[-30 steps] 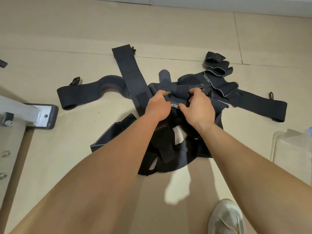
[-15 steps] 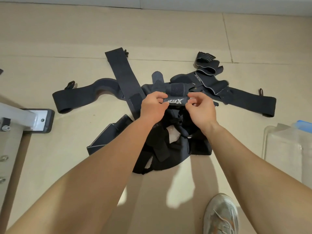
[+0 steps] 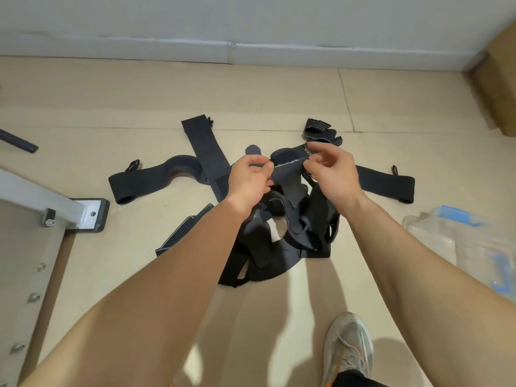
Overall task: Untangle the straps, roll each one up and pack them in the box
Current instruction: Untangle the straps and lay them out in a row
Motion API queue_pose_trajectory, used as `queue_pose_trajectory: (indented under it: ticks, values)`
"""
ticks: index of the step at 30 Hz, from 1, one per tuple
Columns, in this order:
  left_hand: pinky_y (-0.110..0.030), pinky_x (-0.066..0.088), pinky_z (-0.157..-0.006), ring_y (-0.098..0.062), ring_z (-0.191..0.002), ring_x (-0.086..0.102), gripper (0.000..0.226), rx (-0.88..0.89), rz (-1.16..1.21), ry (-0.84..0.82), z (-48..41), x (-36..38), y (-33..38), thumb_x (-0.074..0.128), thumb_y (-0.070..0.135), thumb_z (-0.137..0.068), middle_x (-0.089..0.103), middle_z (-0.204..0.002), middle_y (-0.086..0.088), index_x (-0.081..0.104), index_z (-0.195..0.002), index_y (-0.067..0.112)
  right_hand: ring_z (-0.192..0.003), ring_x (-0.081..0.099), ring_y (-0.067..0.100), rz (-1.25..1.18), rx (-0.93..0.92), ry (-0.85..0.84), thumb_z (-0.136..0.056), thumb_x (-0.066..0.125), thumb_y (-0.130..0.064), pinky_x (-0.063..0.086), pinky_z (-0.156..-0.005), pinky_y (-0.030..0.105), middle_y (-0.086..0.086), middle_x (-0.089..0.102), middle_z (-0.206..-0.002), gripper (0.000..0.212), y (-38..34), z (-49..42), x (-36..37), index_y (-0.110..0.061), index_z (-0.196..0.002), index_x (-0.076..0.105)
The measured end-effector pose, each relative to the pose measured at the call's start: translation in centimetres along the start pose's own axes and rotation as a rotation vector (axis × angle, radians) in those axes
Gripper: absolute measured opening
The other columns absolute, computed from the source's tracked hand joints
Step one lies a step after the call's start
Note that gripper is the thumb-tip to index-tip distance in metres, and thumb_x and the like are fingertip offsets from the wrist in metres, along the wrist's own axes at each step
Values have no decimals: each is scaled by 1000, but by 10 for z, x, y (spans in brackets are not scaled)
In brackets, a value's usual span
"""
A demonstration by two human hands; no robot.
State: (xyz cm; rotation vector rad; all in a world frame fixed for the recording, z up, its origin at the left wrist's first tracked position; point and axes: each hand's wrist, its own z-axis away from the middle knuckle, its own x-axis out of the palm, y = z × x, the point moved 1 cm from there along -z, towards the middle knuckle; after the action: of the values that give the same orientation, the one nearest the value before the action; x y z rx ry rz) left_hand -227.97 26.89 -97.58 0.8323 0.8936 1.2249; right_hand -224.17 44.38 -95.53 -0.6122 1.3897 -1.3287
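Now, the pile of straps [image 3: 279,233] lies tangled on the floor, with the clear box [image 3: 458,241] well to the right of the pile. Above the pile I hold one short strap [image 3: 287,165] level. My left hand [image 3: 248,182] pinches its left end; my right hand [image 3: 332,174] pinches its right end. Recommended, as I judge it: lift slowly, check for snagged loops, free them before rolling.

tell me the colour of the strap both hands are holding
The strap is black with pale lettering; head view.
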Motion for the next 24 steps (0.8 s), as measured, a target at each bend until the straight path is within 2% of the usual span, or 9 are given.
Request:
queue_pose_trajectory:
  ticks: [2,4,8,12,15,18,20,22,24]
  values:
    - [-17,52,-66,-7,-86,68,17,4,17,13,10,-5,12,66,24,-99,70,-102,6,68,-115,20,-77,65,9,-57,4,-20,-88,71,-9,57,-90,35,-8,67,-75,39,-15,5,-5,-22,-124,68]
    - [-17,50,-71,-3,-92,65,18,2,42,14,22,-9,21,67,23,-98,69,-102,11,71,-116,20,-70,62,13,-104,3,-36,-89,71,-6,58,-86,37,-7,63,-66,34,-27,10,-10,-18,-120,67]
    - [-18,51,-77,-9,-100,68,26,-11,129,-32,44,-14,26,66,15,-97,71,-108,6,69,-123,19,-68,62,12,-125,9,-18,-92,70,-6,55,-69,28,-8,59,-64,23,-48,26,-13,-15,-113,67]
    - [-32,57,-94,-18,-104,71,37,-15,150,-84,61,-13,21,69,6,-90,73,-109,-4,61,-124,19,-63,65,11,-156,56,43,-94,71,-8,52,-54,21,1,61,-72,22,-62,39,-14,-11,-115,64]
    - [-39,58,-95,-20,-97,72,37,-27,116,-5,69,-8,17,73,9,-87,72,-106,-3,55,-116,23,-60,63,11,-226,94,60,-94,70,-8,50,-50,20,0,63,-73,21,-66,45,-11,-11,-113,61]
    - [-39,55,-99,-14,-101,66,40,-79,32,-70,80,0,5,78,20,-86,67,-111,1,56,-119,20,-64,60,13,-328,155,85,-96,68,-9,50,-51,20,1,61,-80,18,-67,48,-9,-17,-106,56]
    - [-31,54,-94,-11,-103,63,39,-49,-33,-84,84,3,-6,80,25,-87,65,-113,3,59,-120,20,-63,58,13,-349,179,94,-97,68,-11,50,-51,21,0,61,-83,19,-65,48,-11,-22,-104,54]
    - [-18,50,-77,-7,-96,62,36,26,-84,-53,83,3,-8,78,28,-89,65,-109,4,60,-118,20,-59,58,11,-367,207,101,-97,68,-12,51,-54,23,-1,62,-84,19,-61,48,-12,-23,-105,54]
    - [-12,44,-69,-7,-88,62,28,92,-161,-33,79,3,-5,77,28,-90,66,-101,5,62,-112,19,-54,56,11,-421,236,108,-96,68,-11,49,-54,26,1,62,-83,20,-58,47,-13,-21,-107,54]
